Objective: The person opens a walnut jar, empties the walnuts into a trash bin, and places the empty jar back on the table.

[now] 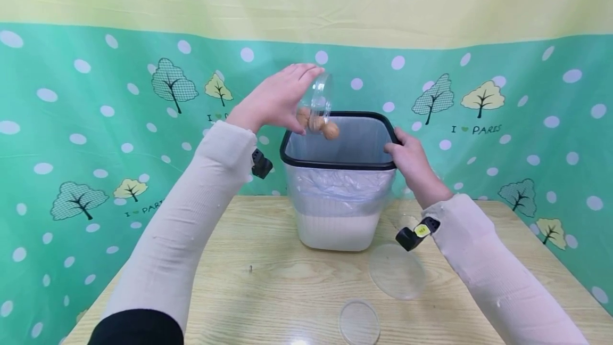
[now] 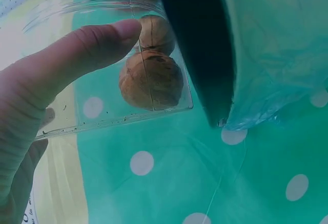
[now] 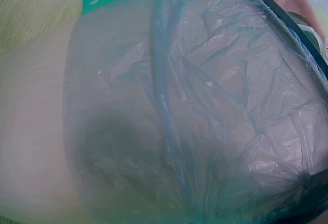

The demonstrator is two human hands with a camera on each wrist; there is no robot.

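Note:
My left hand (image 1: 282,97) holds a clear jar (image 1: 322,92) tipped sideways over the left part of a white trash bin (image 1: 337,230). Walnuts (image 2: 151,80) lie along the lower side of the jar, and one walnut (image 1: 330,130) is at its mouth, above the bin's opening. In the left wrist view, the thumb (image 2: 97,42) lies across the jar's clear wall. My right hand (image 1: 414,161) grips the black rim (image 1: 335,165) at the bin's right side. A thin bluish plastic liner (image 3: 123,80) lines the bin and folds down over its outside. The bin's bottom is hidden inside.
Two clear round lids lie on the wooden table (image 1: 268,302): a larger lid (image 1: 397,271) in front of the bin and a smaller lid (image 1: 359,322) nearer me. Something transparent stands partly hidden behind my right wrist. A dotted green curtain (image 1: 143,164) hangs behind the table.

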